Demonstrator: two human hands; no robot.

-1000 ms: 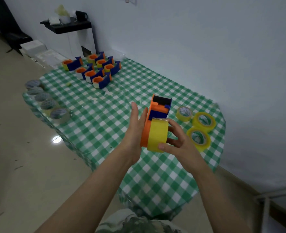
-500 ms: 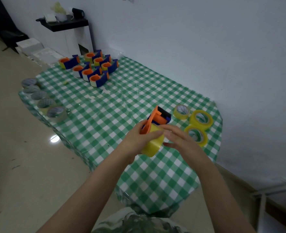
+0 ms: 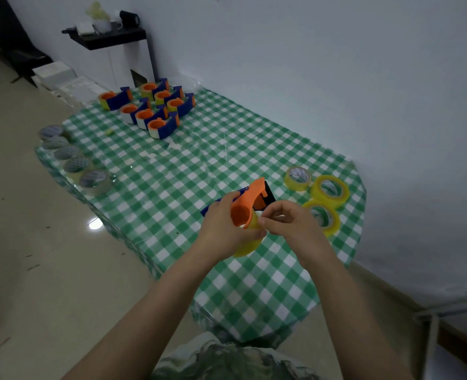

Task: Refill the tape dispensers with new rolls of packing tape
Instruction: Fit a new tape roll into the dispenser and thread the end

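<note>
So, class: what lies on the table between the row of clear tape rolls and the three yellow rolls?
Head view: bare green checked tablecloth; the hand-held orange-and-blue dispenser hovers above.

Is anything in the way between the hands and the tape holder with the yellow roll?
No. The left hand already grips the orange-and-blue tape dispenser with its yellow tape roll, and the right hand pinches at the roll's edge. Nothing visible sits between them.
</note>
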